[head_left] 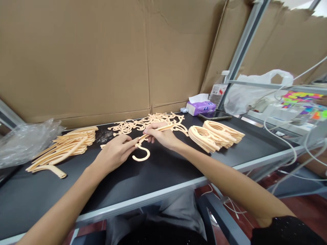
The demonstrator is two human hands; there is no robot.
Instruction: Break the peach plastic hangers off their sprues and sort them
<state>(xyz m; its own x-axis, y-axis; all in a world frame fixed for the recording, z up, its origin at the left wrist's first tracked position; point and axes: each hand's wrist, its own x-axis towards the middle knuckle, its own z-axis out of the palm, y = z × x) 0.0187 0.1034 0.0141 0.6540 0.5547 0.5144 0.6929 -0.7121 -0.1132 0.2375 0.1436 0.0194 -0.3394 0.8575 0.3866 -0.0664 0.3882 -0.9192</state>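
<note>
Both hands meet over the black tabletop around one cream plastic hanger, whose hook hangs down toward the table's front edge. My left hand pinches the hanger's left side, its fingers closed. My right hand grips the other side, with an arm piece showing above its fingers. Behind the hands lies a loose heap of small cream hook pieces. Stacked cream hanger arms are on the left. On the right sit stacks of cream pieces with rounded openings.
Crumpled clear plastic lies at the far left. A purple tissue pack, a phone and a bottle stand at the back right. A metal post, white bag and cables are further right. Cardboard rises behind.
</note>
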